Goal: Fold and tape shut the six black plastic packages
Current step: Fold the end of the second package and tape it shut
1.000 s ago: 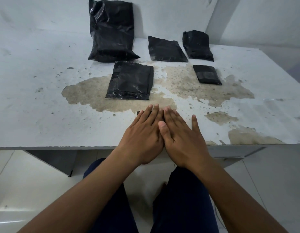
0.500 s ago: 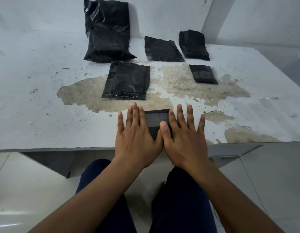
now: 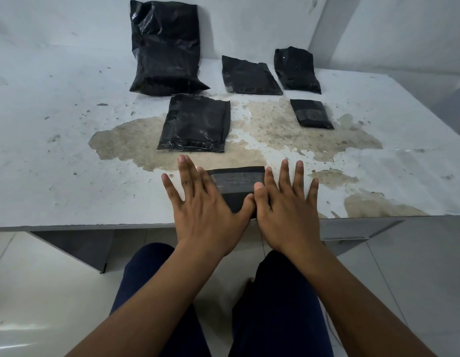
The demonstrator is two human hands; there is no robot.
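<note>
Both hands, left [image 3: 205, 204] and right [image 3: 285, 204], lie flat with fingers spread on the small black package [image 3: 235, 188] at the worktop's [image 3: 56, 176] near edge, likely pressing its tape down.

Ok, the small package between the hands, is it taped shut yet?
Looks taped: the small package lies flat and folded, a glossy strip across its top, between the left hand and right hand.

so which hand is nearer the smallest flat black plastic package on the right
Right. The right hand lies below the smallest flat black plastic package, slightly left of it; the left hand is farther left.
</note>
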